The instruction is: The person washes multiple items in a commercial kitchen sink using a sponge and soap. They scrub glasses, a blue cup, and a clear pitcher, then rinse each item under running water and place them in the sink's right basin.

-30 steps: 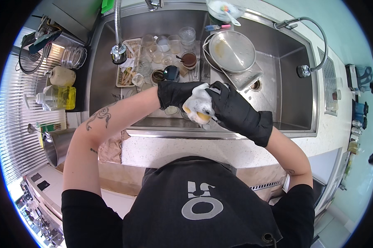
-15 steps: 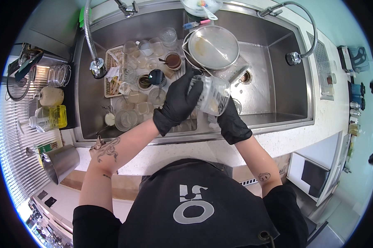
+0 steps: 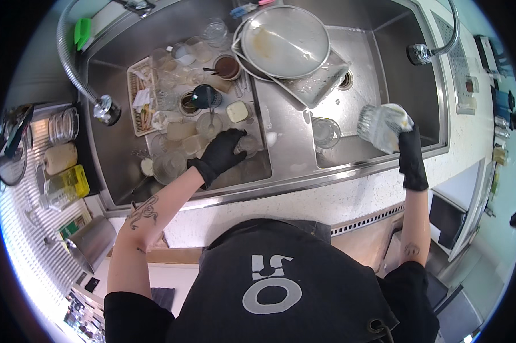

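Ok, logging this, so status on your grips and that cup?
Left grip at clear glass, left basin. Right grip holding sudsy clear cup over right basin. More glassware crowded beside left grip.

The person is wearing a black short-sleeved top, its left sleeve (image 3: 135, 314) and right sleeve (image 3: 411, 294) showing beside a black apron (image 3: 321, 286). Pale grey blocky print (image 3: 249, 296) is marking the apron, and a metal-rimmed eyelet (image 3: 374, 325) is sitting near one edge, a thin cord (image 3: 387, 332) passing through it. Black gloves are covering the left hand (image 3: 226, 151) and right hand (image 3: 410, 150), cuffs ending past the wrists. A curling line tattoo (image 3: 145, 212) is decorating the left forearm; a small round tattoo (image 3: 411, 250) is marking the right.
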Demonstrator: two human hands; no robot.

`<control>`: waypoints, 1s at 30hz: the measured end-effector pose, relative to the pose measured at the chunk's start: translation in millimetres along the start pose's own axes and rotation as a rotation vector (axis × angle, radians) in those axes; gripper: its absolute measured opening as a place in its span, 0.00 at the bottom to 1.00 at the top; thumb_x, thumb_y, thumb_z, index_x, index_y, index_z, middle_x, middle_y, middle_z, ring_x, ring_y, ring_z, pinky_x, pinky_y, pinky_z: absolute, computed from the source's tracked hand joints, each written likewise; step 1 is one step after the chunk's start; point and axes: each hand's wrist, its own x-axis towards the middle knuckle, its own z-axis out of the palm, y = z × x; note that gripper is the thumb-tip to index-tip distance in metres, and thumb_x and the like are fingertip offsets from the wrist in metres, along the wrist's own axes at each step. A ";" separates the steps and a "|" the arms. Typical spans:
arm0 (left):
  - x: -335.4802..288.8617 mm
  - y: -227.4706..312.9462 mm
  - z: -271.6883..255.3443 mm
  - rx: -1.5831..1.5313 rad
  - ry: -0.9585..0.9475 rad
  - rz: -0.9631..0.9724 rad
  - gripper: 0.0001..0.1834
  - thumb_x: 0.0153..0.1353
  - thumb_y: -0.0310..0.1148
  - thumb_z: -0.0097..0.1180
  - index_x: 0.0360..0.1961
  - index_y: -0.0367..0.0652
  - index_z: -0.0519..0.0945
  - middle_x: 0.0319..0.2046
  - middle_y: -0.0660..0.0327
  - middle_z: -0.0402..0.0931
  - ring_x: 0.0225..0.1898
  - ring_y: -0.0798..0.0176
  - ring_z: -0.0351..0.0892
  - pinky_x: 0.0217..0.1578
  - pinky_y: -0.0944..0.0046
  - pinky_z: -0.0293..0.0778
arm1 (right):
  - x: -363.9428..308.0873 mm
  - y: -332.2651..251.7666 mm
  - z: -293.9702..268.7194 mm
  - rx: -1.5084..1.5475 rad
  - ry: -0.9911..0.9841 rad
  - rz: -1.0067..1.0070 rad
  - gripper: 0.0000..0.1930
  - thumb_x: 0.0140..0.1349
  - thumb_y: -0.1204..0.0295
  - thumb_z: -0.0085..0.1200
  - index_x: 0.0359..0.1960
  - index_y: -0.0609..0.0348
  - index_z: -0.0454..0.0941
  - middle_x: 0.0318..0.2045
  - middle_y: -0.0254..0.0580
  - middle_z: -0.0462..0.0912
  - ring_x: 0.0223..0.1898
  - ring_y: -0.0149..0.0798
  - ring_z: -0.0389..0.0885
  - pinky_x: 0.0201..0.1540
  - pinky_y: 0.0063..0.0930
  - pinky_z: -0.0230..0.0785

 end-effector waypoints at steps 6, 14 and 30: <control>41.3 -31.3 58.4 0.534 -0.228 0.268 0.38 0.38 0.31 0.60 0.56 0.51 0.61 0.57 0.47 0.55 0.56 0.43 0.57 0.54 0.53 0.58 | 83.8 92.2 -9.4 -0.673 -0.030 0.031 0.13 0.54 0.63 0.51 0.32 0.61 0.77 0.22 0.39 0.78 0.25 0.28 0.76 0.28 0.23 0.65; 70.5 -142.0 144.1 0.006 -0.235 0.201 0.32 0.39 0.29 0.57 0.51 0.46 0.67 0.54 0.51 0.60 0.55 0.48 0.60 0.53 0.55 0.59 | 143.9 188.2 18.9 -1.283 -0.366 -0.041 0.10 0.47 0.73 0.47 0.31 0.63 0.76 0.29 0.55 0.77 0.33 0.52 0.77 0.37 0.39 0.68; 0.8 -10.0 -9.7 -0.522 0.039 0.057 0.52 0.31 0.26 0.65 0.60 0.47 0.49 0.50 0.56 0.59 0.52 0.57 0.61 0.50 0.62 0.62 | 122.4 121.4 2.7 -0.467 -0.055 0.291 0.17 0.50 0.67 0.52 0.43 0.58 0.73 0.27 0.38 0.75 0.27 0.31 0.71 0.31 0.27 0.64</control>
